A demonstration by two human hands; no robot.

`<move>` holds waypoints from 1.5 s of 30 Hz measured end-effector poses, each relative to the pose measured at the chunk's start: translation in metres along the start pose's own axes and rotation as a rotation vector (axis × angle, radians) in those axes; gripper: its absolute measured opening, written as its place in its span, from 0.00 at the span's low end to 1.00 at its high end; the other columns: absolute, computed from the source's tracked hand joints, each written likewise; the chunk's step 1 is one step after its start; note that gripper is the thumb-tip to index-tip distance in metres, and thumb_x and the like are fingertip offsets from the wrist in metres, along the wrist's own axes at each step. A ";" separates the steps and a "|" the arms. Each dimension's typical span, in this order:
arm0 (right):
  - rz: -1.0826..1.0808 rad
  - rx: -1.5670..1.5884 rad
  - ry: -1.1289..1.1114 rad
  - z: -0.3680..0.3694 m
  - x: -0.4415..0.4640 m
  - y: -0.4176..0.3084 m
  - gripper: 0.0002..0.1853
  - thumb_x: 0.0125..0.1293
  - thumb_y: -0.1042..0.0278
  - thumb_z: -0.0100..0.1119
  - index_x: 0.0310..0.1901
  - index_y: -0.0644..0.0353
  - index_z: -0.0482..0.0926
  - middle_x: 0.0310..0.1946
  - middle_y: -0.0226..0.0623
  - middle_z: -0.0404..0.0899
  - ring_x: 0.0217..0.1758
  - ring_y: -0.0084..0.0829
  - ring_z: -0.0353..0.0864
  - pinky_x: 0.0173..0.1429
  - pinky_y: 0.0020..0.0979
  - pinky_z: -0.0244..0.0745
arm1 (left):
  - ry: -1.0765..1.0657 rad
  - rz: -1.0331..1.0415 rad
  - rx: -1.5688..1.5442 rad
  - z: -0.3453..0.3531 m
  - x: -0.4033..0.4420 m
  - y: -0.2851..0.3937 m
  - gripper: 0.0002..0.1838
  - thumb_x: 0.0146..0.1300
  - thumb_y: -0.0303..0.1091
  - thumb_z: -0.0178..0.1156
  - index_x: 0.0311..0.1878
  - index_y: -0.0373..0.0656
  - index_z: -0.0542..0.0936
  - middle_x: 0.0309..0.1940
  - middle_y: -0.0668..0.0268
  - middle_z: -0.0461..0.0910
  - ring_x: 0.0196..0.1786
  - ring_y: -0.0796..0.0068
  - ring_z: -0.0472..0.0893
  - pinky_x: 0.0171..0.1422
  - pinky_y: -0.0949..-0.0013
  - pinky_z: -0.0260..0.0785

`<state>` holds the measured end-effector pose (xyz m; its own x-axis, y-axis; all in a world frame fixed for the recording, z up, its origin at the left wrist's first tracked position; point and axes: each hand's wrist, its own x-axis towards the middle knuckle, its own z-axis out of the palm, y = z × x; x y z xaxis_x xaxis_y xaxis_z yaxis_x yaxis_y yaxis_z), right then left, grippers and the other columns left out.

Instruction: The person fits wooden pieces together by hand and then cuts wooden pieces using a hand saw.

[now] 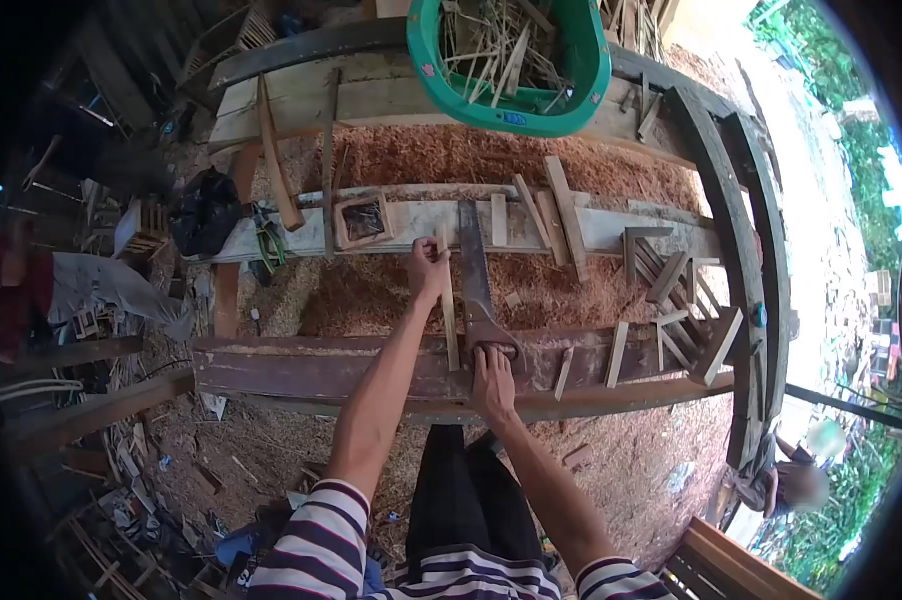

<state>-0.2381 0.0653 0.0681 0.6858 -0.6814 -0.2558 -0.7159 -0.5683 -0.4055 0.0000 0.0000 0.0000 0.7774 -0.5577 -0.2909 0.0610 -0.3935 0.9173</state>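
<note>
My left hand (429,270) is closed on the upper part of a thin wooden strip (448,310), which reaches from the pale middle board to the dark red-brown beam. Just right of it lies a hand saw (477,270), its blade pointing away from me and its handle over the beam. My right hand (494,383) is at the saw's handle, fingers wrapped on it. A small square wooden frame (362,220) rests on the middle board, left of the strip.
Short wood pieces (567,220) lie right of the saw, with more heaped (671,290) by the bench's right side. A green tub (511,118) of scraps stands at the back. Pliers (268,243) and a black bag (207,212) are left. People are at both edges.
</note>
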 end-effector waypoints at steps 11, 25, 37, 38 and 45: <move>0.652 0.126 0.491 -0.072 -0.043 0.051 0.22 0.61 0.72 0.63 0.57 0.62 0.70 0.54 0.53 0.70 0.55 0.56 0.73 0.57 0.48 0.70 | 0.091 0.135 0.334 -0.094 -0.134 0.006 0.13 0.69 0.31 0.57 0.55 0.41 0.76 0.46 0.57 0.78 0.48 0.59 0.79 0.52 0.60 0.71; 0.455 0.882 0.115 -0.073 -0.076 0.077 0.17 0.67 0.71 0.59 0.55 0.67 0.75 0.44 0.47 0.80 0.47 0.40 0.82 0.48 0.36 0.78 | -0.196 0.170 0.696 -0.165 -0.202 -0.079 0.15 0.60 0.31 0.66 0.48 0.40 0.76 0.42 0.54 0.75 0.46 0.49 0.77 0.50 0.52 0.69; 0.331 1.774 0.304 -0.257 -0.126 -0.024 0.47 0.59 0.81 0.68 0.73 0.51 0.47 0.49 0.52 0.76 0.51 0.41 0.81 0.54 0.43 0.84 | -0.401 0.072 -0.015 -0.111 -0.249 0.164 0.14 0.70 0.39 0.58 0.50 0.39 0.79 0.37 0.65 0.82 0.36 0.74 0.81 0.42 0.69 0.73; 0.298 1.770 0.290 -0.260 -0.127 -0.021 0.47 0.60 0.81 0.68 0.73 0.52 0.46 0.49 0.51 0.76 0.49 0.41 0.82 0.53 0.42 0.84 | -0.459 0.064 -0.079 -0.108 -0.260 0.189 0.13 0.71 0.38 0.58 0.51 0.39 0.78 0.36 0.65 0.81 0.36 0.74 0.82 0.42 0.68 0.73; 0.223 1.827 0.443 -0.286 -0.133 -0.026 0.35 0.62 0.77 0.67 0.63 0.58 0.53 0.47 0.47 0.74 0.46 0.38 0.84 0.50 0.38 0.86 | -0.677 0.051 -0.295 -0.089 -0.290 0.259 0.14 0.68 0.29 0.59 0.55 0.36 0.77 0.36 0.63 0.80 0.37 0.73 0.84 0.43 0.68 0.77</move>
<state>-0.3483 0.0390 0.3637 0.3212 -0.8856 -0.3354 0.4273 0.4516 -0.7832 -0.1534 0.1250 0.3458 0.2337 -0.9363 -0.2623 0.2749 -0.1951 0.9415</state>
